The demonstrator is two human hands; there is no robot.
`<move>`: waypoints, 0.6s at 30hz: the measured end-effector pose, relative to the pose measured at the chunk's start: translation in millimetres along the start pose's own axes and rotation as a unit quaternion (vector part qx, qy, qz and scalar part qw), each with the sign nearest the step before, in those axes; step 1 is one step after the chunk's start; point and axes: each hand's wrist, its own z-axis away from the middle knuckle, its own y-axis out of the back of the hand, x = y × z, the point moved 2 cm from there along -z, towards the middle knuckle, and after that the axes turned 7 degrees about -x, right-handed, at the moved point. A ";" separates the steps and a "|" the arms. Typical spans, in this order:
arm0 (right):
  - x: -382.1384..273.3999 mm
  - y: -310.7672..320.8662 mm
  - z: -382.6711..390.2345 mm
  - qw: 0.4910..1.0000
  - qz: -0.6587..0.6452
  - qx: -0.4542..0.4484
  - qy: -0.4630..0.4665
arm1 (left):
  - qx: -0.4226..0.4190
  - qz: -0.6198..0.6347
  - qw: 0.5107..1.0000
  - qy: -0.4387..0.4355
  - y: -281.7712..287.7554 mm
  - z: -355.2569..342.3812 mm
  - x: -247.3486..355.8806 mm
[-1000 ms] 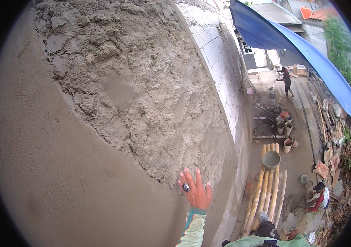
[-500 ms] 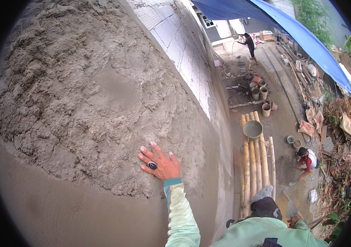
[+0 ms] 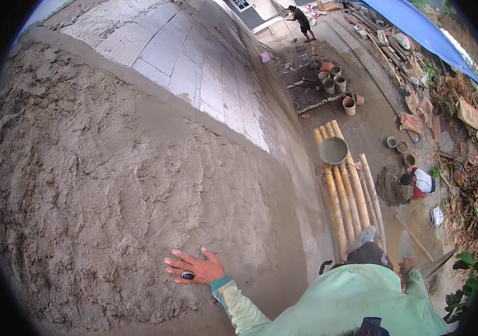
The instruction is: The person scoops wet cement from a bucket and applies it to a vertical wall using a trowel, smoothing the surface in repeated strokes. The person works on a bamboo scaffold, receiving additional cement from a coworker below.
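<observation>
My left hand [image 3: 195,267] lies spread against rough wet mortar [image 3: 110,196] on the wall, fingers apart, with a dark-stoned ring on one finger. Its sleeve is pale green with a teal cuff. Low on the right, beside my body, my right hand [image 3: 407,265] is closed round the handle of a trowel [image 3: 406,245], its grey blade pointing away from me. The trowel hangs clear of the wall. Bare pale blocks [image 3: 185,61] show above the mortar.
Bamboo poles [image 3: 344,196] form a platform under my foot, holding a round basin of grey mortar [image 3: 333,150]. Far below are several buckets [image 3: 340,84], a crouching person [image 3: 420,182] and a standing person [image 3: 300,22]. A blue tarp [image 3: 418,33] hangs at upper right.
My view has swung, showing more bare blocks. My left hand appears lower and farther left, still spread on the mortar. The trowel remains in my right hand. The crouching person has bent lower.
</observation>
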 end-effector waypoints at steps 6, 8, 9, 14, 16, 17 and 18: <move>-28.2 60.8 -28.6 0.884 -0.373 0.086 -0.269 | 0.022 -0.037 0.999 0.004 -5.2 -1.5 2.1; -63.9 84.6 -26.9 0.872 -0.391 0.095 -0.279 | 0.028 -0.036 0.999 0.006 -7.4 -2.3 2.6; -81.1 94.4 -23.9 0.880 -0.374 0.102 -0.274 | 0.039 -0.039 0.998 -0.002 -8.1 -2.2 2.5; -127.3 118.7 -9.0 0.847 -0.414 0.135 -0.305 | 0.050 -0.046 0.998 -0.009 -12.5 -2.6 0.3; -132.0 117.1 -7.1 0.865 -0.384 0.109 -0.303 | 0.080 -0.075 0.994 -0.018 -10.6 -5.8 3.3; -133.8 115.8 -6.5 0.871 -0.365 0.114 -0.309 | 0.107 -0.094 0.989 -0.033 -9.2 -7.5 8.7; -137.3 114.6 -7.0 0.886 -0.342 0.113 -0.294 | 0.096 -0.090 0.991 -0.014 -10.5 -9.7 16.1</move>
